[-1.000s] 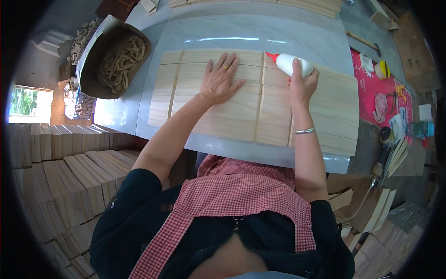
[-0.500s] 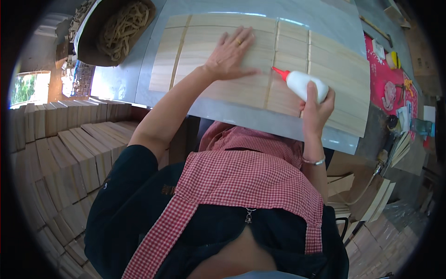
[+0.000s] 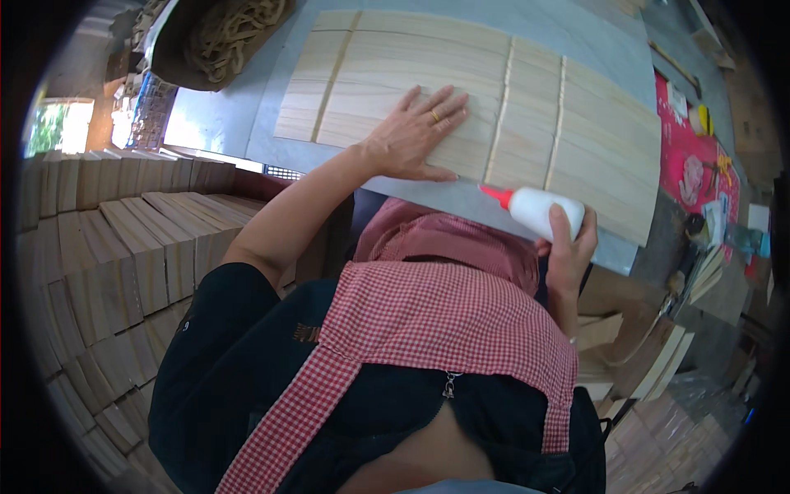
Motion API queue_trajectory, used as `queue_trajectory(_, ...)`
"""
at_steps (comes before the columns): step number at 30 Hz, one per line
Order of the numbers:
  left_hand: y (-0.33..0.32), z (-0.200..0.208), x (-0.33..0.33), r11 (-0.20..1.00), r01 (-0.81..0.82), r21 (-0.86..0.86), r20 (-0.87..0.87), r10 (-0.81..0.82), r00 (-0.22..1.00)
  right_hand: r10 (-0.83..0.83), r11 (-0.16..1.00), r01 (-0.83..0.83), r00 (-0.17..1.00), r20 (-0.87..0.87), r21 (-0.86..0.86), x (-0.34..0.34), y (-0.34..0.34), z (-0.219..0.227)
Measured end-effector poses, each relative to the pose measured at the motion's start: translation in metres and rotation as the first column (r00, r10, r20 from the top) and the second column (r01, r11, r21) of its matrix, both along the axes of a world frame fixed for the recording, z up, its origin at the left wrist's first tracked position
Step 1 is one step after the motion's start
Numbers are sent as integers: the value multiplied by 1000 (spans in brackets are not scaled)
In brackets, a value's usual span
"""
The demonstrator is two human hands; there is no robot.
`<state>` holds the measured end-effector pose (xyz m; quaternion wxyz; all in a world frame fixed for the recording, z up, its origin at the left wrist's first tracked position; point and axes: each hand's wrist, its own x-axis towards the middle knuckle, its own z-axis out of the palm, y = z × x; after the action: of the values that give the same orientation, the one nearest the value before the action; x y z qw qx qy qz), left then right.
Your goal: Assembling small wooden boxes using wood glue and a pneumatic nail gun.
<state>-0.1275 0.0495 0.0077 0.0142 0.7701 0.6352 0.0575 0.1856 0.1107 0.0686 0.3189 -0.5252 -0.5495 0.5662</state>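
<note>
A pale wooden panel (image 3: 411,62) with several grooves across it lies flat on the grey table. Whitish beads show along the two grooves on its right side; the left groove looks brown. My left hand (image 3: 415,136) rests palm down on the panel near its front edge, fingers spread, a ring on one finger. My right hand (image 3: 569,243) is wrapped round a white squeeze bottle (image 3: 543,212) with a red nozzle. The bottle is tilted, and its tip points left, just off the panel's near edge by the lower end of a groove.
A brown bin (image 3: 177,62) of curled wood strips stands at the back left. Stacked wooden boards (image 3: 123,247) fill the left side. On the right lie a red mat (image 3: 679,144) with small items and a hammer-like tool (image 3: 676,70). More boards (image 3: 658,362) lean at lower right.
My right hand has brought the bottle nearer to me, down the groove to the panel's near edge. My left hand has also slid toward me along the panel. The white bead now runs farther down.
</note>
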Motion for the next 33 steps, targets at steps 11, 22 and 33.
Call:
queue_trajectory(11, 11, -7, -191, 779, -606, 163, 91, 599, 795, 143, 986, -108, 941, -307, 127, -188, 63, 8)
queue_trajectory(22, 4, -11, -216, 777, -625, 75, 171, 607, 776, 142, 940, -107, 986, -84, 324, -367, 104, -71)
queue_trajectory(33, -10, -19, -219, 760, -640, 112, 190, 616, 765, 257, 917, -253, 966, 26, 308, -316, 37, -50)
